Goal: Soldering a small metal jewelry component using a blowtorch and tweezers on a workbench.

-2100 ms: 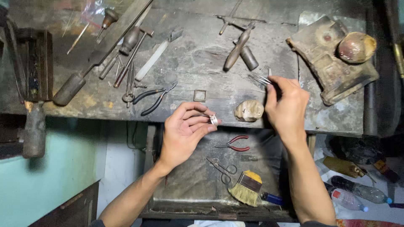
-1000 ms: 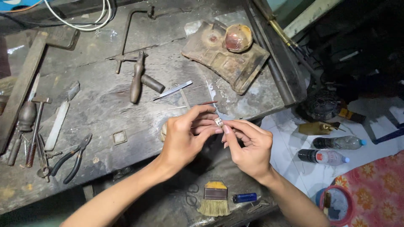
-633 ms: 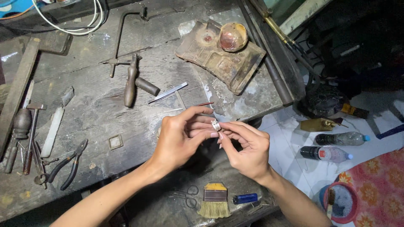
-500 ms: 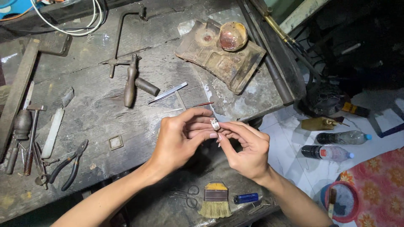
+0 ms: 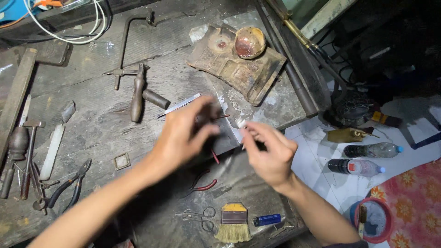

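The right hand (image 5: 271, 154) pinches a small silver ring (image 5: 240, 122) in its fingers over the desk (image 5: 92, 138) edge; the left hand (image 5: 183, 135), blurred, fingers loosely spread, hovers just beside it, apart.

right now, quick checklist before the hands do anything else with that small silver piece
1. Small silver piece pinched in right hand: ok.
2. Left hand holding anything: cannot tell, it is blurred.
3. Hands apart, not knocking each other: ok.
4. Red-handled pliers within reach on the tray below: ok.
5. Brush and scissors lying flat, away from the hands: ok.
6. Piece sharp enough to inspect: not ok, too small and blurred.
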